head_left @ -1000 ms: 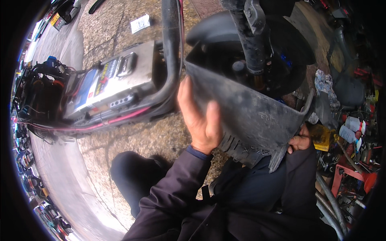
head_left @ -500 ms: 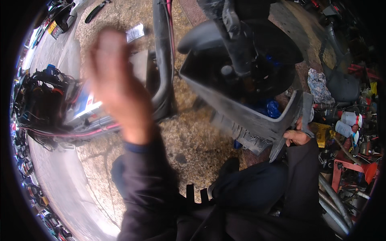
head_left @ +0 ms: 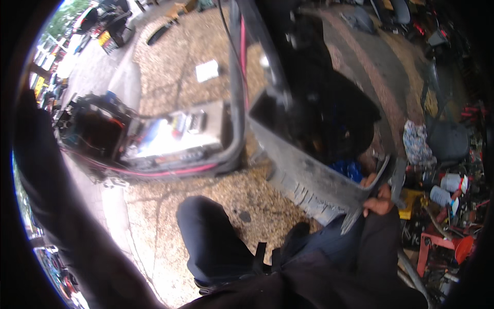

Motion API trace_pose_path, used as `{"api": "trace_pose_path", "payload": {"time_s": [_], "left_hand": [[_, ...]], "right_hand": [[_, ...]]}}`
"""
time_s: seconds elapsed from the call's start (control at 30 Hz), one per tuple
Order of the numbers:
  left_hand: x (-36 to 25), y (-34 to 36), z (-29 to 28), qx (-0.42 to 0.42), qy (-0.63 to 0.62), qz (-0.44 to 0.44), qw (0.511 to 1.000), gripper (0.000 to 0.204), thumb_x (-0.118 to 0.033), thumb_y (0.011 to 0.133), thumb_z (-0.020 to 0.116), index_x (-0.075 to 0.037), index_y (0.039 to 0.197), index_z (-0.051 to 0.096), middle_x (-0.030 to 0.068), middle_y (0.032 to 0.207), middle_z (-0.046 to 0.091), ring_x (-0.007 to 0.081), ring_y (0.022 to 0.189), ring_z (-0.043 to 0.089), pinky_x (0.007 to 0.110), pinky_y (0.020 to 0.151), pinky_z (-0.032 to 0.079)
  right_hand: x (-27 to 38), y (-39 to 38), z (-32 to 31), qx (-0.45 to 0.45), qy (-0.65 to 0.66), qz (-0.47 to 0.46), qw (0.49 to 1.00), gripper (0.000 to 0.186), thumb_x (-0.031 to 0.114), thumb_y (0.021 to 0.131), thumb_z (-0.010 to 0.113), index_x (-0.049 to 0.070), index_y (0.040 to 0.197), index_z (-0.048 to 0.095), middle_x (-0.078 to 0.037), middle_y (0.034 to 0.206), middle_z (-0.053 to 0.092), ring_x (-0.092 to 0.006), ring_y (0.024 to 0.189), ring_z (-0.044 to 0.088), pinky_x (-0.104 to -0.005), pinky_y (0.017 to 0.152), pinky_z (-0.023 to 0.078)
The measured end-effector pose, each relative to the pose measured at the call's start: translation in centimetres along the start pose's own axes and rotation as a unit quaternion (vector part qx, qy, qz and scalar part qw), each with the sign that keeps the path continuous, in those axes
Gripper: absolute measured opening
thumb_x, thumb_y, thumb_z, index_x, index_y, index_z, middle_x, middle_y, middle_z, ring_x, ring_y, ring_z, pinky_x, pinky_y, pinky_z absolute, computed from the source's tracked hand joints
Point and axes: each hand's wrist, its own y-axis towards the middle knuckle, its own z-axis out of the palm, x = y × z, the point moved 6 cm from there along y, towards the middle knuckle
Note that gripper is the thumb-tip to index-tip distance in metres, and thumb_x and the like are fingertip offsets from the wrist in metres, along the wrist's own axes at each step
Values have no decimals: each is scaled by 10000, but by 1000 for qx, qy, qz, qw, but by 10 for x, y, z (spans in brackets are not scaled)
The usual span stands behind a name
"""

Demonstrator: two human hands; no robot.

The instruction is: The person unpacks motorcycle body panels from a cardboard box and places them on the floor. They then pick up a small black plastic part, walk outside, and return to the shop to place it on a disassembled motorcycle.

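Note:
My right hand point(head_left: 379, 202) is closed around the near right edge of a scuffed grey plastic vehicle panel point(head_left: 311, 157), with fingers wrapped over its rim. The panel lies tilted beside my right knee, its near edge ribbed and jagged. A dark, blurred wheel assembly point(head_left: 339, 98) stands behind it, and something blue point(head_left: 347, 170) shows inside its rim. My left arm point(head_left: 67, 206) stretches up along the far left side. The left hand itself is lost past the dark edge of the picture.
A vehicle frame tube point(head_left: 237, 103) with a pink cable bends around a shiny box-like unit point(head_left: 175, 131) at the left. White paper point(head_left: 207, 71) lies on the speckled floor. Bottles point(head_left: 453, 183), a patterned cloth point(head_left: 418, 143) and a red metal stand point(head_left: 429, 247) crowd the right.
My left hand has swung from in front of the frame out to the far left, uncovering the box-like unit. My view has shifted; the right hand still grips the panel.

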Motion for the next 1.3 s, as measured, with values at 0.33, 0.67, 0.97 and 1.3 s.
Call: {"api": "trace_pose_path", "payload": {"time_s": [0.33, 0.67, 0.97, 1.3], "left_hand": [[32, 94, -60, -12, 27, -98, 995, 597, -446, 957, 413, -63, 1414, 394, 145, 1429, 421, 309, 1298, 409, 433, 1080, 295], [48, 139, -221, -390, -36, -75, 917, 442, -260, 827, 681, -81, 1219, 582, 82, 1036, 570, 198, 848, 572, 386, 798, 534], [3, 144, -258, -167, 517, 274, 794, 304, -51, 881, 634, -6, 1180, 598, 101, 1040, 671, 175, 981, 617, 304, 836, 510], [15, 33, -80, 57, 144, 13, 988, 298, -58, 885, 620, 2, 1175, 590, 121, 1052, 666, 195, 944, 633, 302, 810, 522]], "right_hand": [[34, 7, 55, 76, -38, 26, 996, 502, 65, 689, 686, -13, 1158, 522, -123, 813, 651, -176, 508, 588, -309, 470, 492], [45, -5, 85, 21, -37, 10, 999, 353, 78, 714, 652, -63, 1027, 567, -128, 787, 637, -178, 510, 579, -299, 423, 496], [21, -5, 80, -27, -3, 25, 999, 488, -6, 678, 716, -33, 1084, 448, -114, 819, 582, -184, 525, 581, -308, 422, 498], [9, 14, 59, -39, 38, 58, 997, 575, -66, 664, 669, 30, 1203, 493, -119, 966, 612, -194, 613, 606, -268, 410, 480]]}}
